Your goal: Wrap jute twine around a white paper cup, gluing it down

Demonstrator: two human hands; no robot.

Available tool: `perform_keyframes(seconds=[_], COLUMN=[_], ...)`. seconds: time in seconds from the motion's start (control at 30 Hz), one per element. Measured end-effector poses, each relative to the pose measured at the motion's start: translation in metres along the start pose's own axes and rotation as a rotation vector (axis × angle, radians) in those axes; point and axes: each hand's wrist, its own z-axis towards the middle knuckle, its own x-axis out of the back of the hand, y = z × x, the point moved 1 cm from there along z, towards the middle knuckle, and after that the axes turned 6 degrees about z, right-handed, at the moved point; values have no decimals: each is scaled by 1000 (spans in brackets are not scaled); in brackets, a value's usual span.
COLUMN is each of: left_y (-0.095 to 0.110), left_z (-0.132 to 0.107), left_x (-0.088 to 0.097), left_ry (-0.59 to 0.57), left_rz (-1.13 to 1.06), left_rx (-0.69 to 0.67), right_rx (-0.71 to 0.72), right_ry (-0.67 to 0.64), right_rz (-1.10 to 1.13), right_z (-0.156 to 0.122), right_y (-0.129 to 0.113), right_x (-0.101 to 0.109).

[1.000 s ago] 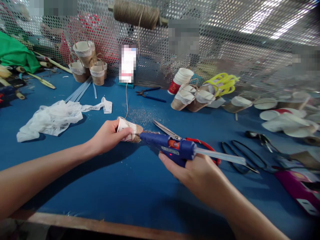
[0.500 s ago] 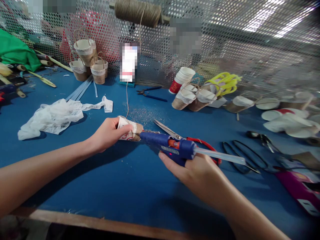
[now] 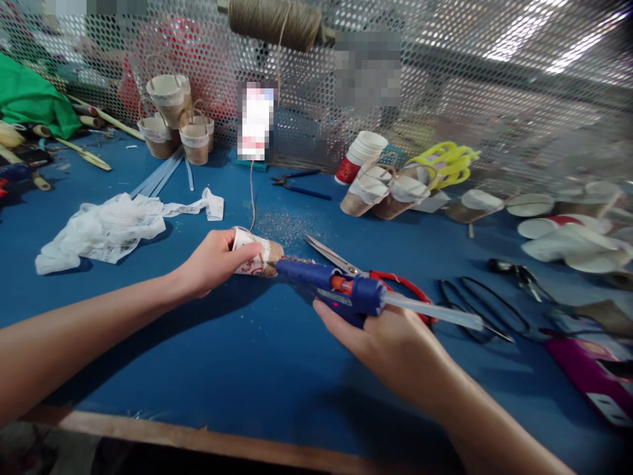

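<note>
On its side in my left hand (image 3: 216, 258) lies a paper cup (image 3: 250, 264), its base end wrapped in brown twine. My thumb presses along the cup's side; the other fingers are mostly hidden behind it. My right hand (image 3: 383, 336) grips a blue hot glue gun (image 3: 326, 284), whose nozzle is right at the twine-wrapped end of the cup. A clear glue stick (image 3: 435, 311) juts from the back of the gun. One strand of twine (image 3: 252, 194) runs up from the cup toward a large spool (image 3: 275, 23). Scissors with red handles (image 3: 403, 285) lie just beyond the gun.
White lace (image 3: 111, 227) is heaped at left, before several twine-covered cups (image 3: 195, 144). Pliers (image 3: 301, 185) lie near the mesh screen (image 3: 306, 86). More wrapped cups (image 3: 366, 191) and a white cup stack (image 3: 368, 146) stand at right. Black-handled snips (image 3: 487, 307) rest at far right.
The glue gun's rear end has shifted very slightly left, with its nozzle still at the cup's wrapped end. Both hands keep their hold; the whole view has moved a little.
</note>
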Motion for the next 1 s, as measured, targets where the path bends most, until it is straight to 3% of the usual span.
perform_keyframes(seconds=[0.1,0.27,0.4,0.6,0.73,0.9,1.0], left_y=[2,3,0,0,3,2,-2], left_z=[0,0,0,-3,-5,-5,-2], left_x=[-1,-1,-1,-2,-2,-2,-1], left_ry=[-26,-46,-15,-35,-49,-47,-32], left_rz=[-70,-129,-60,42,86,60,34], left_rx=[31,53,18,-50,-79,-71,-34], right_rx=[122,102,137,235,239,263,174], right_ry=[-59,17,53,32,-35,-24,-17], right_rz=[-102,-53,-59,-284,-323,-318,-241], right_z=[-3,-2,0,2,1,0,1], right_y=[-1,-2,-2,-1,3,3,0], right_x=[-1,1,2,2,-2,-3,0])
